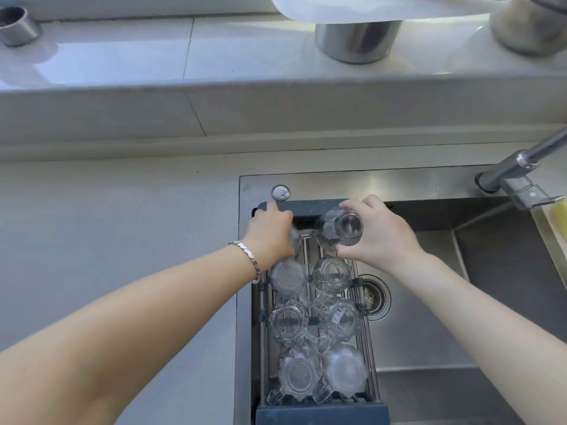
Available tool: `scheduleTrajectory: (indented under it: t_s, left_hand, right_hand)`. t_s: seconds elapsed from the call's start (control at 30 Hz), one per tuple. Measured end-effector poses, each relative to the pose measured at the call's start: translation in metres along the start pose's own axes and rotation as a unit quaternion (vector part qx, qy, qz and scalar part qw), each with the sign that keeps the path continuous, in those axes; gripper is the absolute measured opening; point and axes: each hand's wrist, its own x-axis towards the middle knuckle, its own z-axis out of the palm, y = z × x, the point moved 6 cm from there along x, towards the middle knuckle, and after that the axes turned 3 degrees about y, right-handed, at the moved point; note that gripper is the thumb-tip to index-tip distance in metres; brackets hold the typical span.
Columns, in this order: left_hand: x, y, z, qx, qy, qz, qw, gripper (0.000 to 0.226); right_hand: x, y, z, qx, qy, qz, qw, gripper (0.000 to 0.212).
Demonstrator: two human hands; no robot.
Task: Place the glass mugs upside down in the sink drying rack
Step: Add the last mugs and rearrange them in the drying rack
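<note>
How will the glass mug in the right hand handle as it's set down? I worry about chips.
The glass mug looks rigid and thick-walled, so probably heavy for its size. Smooth glass, possibly wet, likely slippery. Knocking the neighbouring mugs could chip it.

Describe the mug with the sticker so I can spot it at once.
Start at the steel sink and find the drying rack along its left side, filled with upturned glass mugs in two columns. The mug with the sticker sits in the right column, middle row; it alone carries a white barcode label.
</note>
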Motion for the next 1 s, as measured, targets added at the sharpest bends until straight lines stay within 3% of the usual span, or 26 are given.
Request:
scheduleTrajectory:
  t_s: [0.2, 0.43, 0.53, 0.63, 0.7, 0.8, 1.0]
  left_hand:
    - [0.011, -0.008, 0.016, -0.066, -0.017, -0.12, 0.99, 0.057]
    - [0.009, -0.007, 0.02, -0.028, 0.023, -0.089, 0.995, 0.064]
    - [0.003, -0.011, 0.022, -0.036, 0.02, -0.045, 0.998, 0.061]
    - [0.001, -0.019, 0.021, -0.058, 0.014, -0.026, 0.998, 0.055]
    - [0.002, -0.022, 0.021, -0.072, 0.009, -0.023, 0.997, 0.056]
    - [0.002, -0.023, 0.022, -0.082, 0.017, -0.019, 0.996, 0.056]
    - [-0.003, -0.022, 0.021, -0.073, 0.052, -0.025, 0.996, 0.057]
  right_hand:
    - [0.011, -0.006, 0.017, -0.02, -0.068, -0.096, 0.993, 0.064]
    - [0.039, -0.009, 0.064, -0.059, -0.171, -0.147, 0.973, 0.068]
    - [0.037, -0.003, 0.073, -0.031, -0.15, -0.157, 0.976, 0.065]
    - [0.025, 0.006, 0.071, 0.04, -0.062, -0.11, 0.991, 0.057]
    - [0.015, 0.014, 0.07, 0.112, -0.005, -0.01, 0.994, 0.054]
    - [0.011, 0.02, 0.084, 0.168, -0.022, 0.135, 0.976, 0.076]
    - [0.013, 0.017, 0.097, 0.186, 0.009, 0.169, 0.968, 0.079]
